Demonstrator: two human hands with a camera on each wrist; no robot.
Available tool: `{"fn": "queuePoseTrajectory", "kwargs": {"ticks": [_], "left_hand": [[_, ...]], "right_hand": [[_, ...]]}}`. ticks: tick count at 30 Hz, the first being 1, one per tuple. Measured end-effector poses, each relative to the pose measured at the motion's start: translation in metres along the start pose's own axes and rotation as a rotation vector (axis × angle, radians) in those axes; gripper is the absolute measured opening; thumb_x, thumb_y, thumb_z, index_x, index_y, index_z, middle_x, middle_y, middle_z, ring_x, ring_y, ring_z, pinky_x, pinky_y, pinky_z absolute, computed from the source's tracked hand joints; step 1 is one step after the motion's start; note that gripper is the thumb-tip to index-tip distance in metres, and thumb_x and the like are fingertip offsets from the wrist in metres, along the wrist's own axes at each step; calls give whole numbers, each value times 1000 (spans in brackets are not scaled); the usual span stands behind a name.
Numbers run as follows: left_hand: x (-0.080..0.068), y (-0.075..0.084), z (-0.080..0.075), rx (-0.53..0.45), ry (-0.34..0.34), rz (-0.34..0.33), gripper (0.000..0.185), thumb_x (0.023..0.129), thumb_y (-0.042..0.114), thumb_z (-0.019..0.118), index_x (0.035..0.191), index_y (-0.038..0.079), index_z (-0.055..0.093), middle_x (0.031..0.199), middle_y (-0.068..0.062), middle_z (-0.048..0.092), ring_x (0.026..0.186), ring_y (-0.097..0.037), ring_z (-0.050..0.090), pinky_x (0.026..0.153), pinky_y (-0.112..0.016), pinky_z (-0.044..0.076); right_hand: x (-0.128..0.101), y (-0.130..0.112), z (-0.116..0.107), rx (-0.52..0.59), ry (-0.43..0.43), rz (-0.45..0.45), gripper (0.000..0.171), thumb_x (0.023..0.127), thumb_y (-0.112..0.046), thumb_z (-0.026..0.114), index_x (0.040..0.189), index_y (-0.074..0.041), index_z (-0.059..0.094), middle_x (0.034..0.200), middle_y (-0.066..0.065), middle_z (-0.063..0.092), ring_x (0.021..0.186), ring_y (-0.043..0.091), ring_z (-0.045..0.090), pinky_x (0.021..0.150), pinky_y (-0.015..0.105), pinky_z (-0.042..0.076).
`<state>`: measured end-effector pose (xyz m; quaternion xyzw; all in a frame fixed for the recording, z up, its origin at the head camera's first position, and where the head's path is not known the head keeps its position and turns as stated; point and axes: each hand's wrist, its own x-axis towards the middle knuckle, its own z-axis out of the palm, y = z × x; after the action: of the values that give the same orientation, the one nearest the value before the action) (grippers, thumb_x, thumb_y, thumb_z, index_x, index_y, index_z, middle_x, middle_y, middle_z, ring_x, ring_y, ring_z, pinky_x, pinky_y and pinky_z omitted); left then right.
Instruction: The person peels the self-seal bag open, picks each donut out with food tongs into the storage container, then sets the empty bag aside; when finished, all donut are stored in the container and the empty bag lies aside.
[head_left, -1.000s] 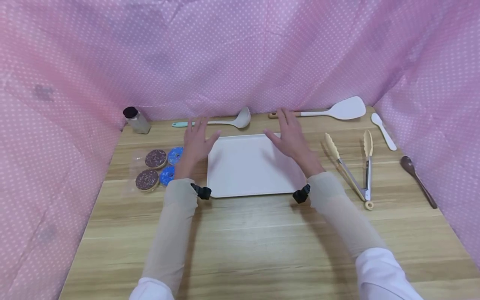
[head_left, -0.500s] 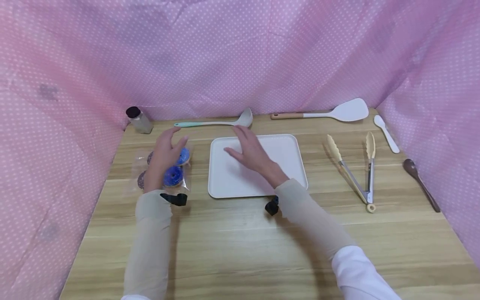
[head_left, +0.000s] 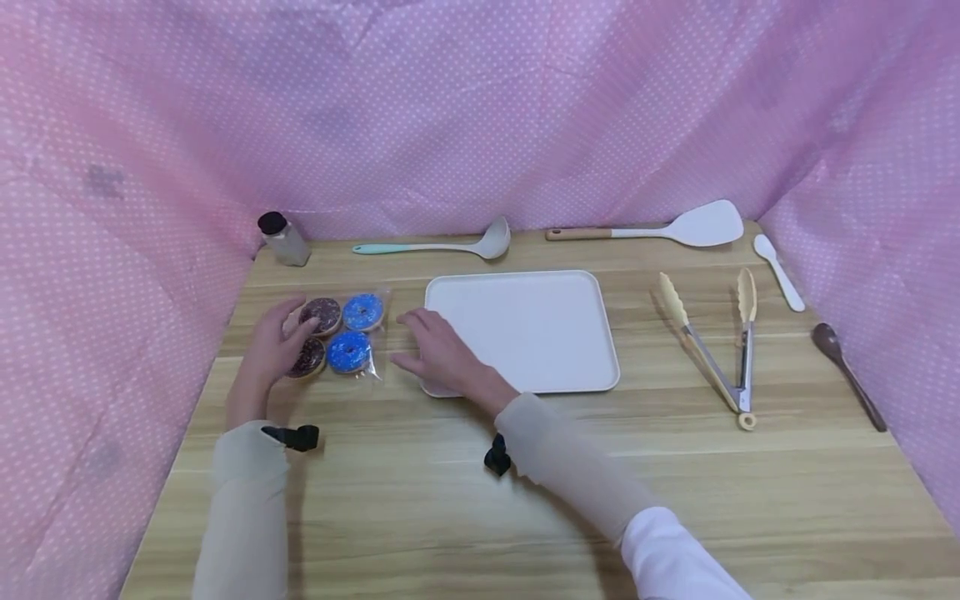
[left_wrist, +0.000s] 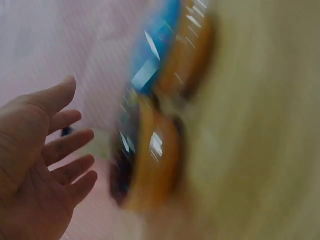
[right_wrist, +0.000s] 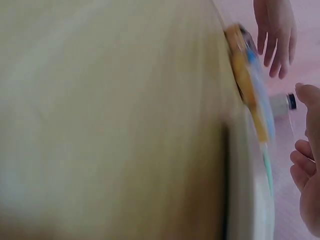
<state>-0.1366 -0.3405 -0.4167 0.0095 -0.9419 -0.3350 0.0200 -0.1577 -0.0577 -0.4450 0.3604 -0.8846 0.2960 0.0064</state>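
Two chocolate-coloured doughnuts [head_left: 321,313] and two blue doughnuts [head_left: 349,352] lie in a clear plastic package [head_left: 377,367] at the table's left. My left hand [head_left: 266,348] hovers at the package's left side, thumb and fingers apart, overlapping the brown doughnuts in the head view. In the left wrist view, its fingers [left_wrist: 72,145] are loosely bent with nothing in them, beside the blurred doughnuts. My right hand [head_left: 444,354] is over the left end of the white tray [head_left: 532,333], its fingertips pointing at the package, holding nothing.
Along the back stand or lie a black-capped jar [head_left: 285,242], a ladle [head_left: 450,247] and a spatula [head_left: 660,229]. Spread tongs [head_left: 720,367] lie right of the tray. A white spoon [head_left: 780,273] and a brown spoon [head_left: 847,375] lie by the right edge.
Both hands have moved left and nearer the body. The left hand has passed over the doughnuts to their far left side; the right has crossed the tray from its right end to its left.
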Motion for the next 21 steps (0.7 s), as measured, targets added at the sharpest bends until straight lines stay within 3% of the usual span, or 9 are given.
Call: {"fn": "queuePoseTrajectory", "kwargs": {"ticks": [9, 17, 21], "left_hand": [[-13, -24, -1, -10, -23, 77, 47, 97, 19, 57, 133, -10, 46, 143, -31, 39, 129, -51, 37, 104, -61, 32], [-13, -37, 1, -14, -43, 32, 52, 97, 25, 58, 139, -2, 44, 150, -24, 34, 135, -48, 30, 108, -61, 27], [-14, -41, 1, -26, -55, 3, 55, 97, 31, 57, 142, 5, 42, 151, -22, 32, 137, -48, 28, 110, -61, 24]], "right_hand": [[2, -36, 32, 73, -54, 15, 58, 90, -42, 63, 131, -4, 48, 128, 8, 53, 120, 19, 49, 106, 27, 40], [2, -52, 46, 28, -40, 135, 37, 92, -39, 61, 114, -11, 51, 105, -2, 49, 96, 11, 48, 83, 22, 46], [3, -52, 47, 7, -16, 177, 27, 93, -30, 60, 111, -12, 54, 105, -1, 54, 98, 12, 52, 86, 22, 48]]}}
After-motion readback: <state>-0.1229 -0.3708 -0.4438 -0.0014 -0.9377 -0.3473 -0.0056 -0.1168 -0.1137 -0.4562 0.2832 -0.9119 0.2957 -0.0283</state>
